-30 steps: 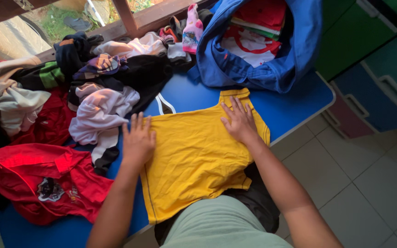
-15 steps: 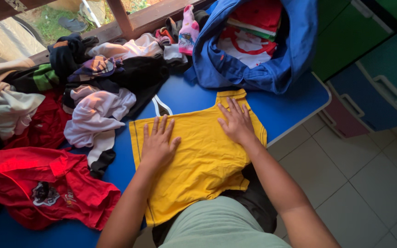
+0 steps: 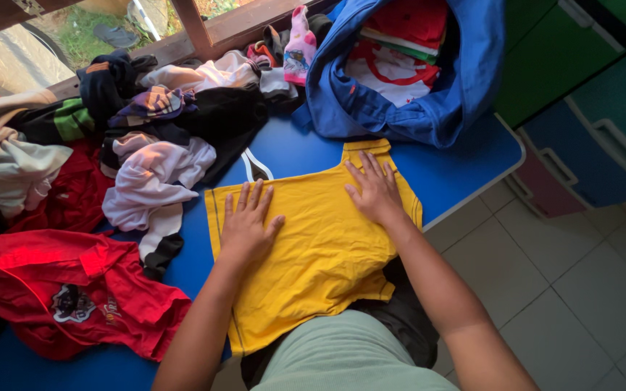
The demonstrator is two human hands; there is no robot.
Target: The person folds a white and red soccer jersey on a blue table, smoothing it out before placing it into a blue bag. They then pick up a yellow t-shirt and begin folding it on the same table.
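Observation:
A yellow shirt (image 3: 313, 253) lies spread on the blue table (image 3: 465, 156), its lower part hanging over the near edge. My left hand (image 3: 246, 224) rests flat on the shirt's left side, fingers apart. My right hand (image 3: 375, 190) presses flat on the upper right part, near the collar end. Neither hand grips anything.
A red shirt (image 3: 74, 289) lies at the near left. A heap of mixed clothes (image 3: 153, 137) covers the table's left and back. A blue bag (image 3: 407, 80) with folded clothes stands at the back right. Coloured drawers (image 3: 588, 130) and tiled floor are to the right.
My left hand slid from the shirt's left edge inward onto the fabric, flattening it. My right hand stayed in place.

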